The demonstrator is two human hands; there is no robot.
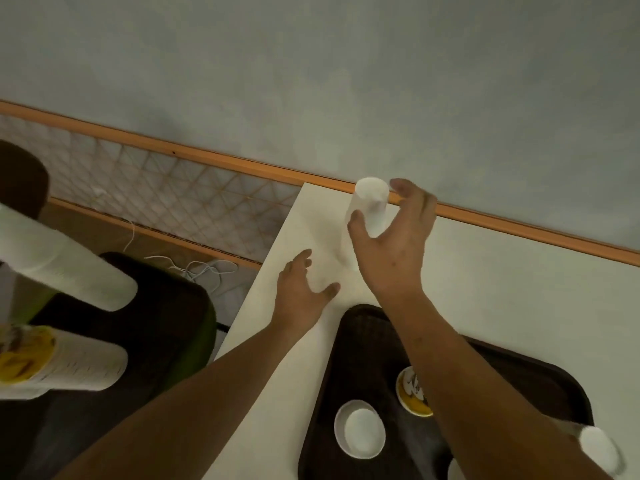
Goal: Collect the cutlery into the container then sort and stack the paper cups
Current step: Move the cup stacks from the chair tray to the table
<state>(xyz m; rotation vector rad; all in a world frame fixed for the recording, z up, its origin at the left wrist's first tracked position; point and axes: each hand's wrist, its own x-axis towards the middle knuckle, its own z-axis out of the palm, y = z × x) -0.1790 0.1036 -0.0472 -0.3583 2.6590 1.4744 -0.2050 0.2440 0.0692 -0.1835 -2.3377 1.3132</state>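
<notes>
A white paper cup (370, 202) stands at the far corner of the white table (502, 289). My right hand (391, 237) wraps it, with the thumb on its left side and the fingers at its right rim. Fingers spread, my left hand (303, 289) lies flat on the table, holding nothing. On the dark tray (540, 379) near me stand an open white cup (360, 429) and a yellow-patterned cup (414, 393), partly behind my right forearm. Another white cup (601, 452) lies at the tray's right. No cutlery or container shows.
To the left, off the table, a tall stack of white cups (69, 268) and a stack topped by a yellow-patterned cup (62, 362) rise over a dark seat (166, 323). Loose white cords (204, 271) lie on the floor. A grey wall with an orange strip (519, 226) borders the table.
</notes>
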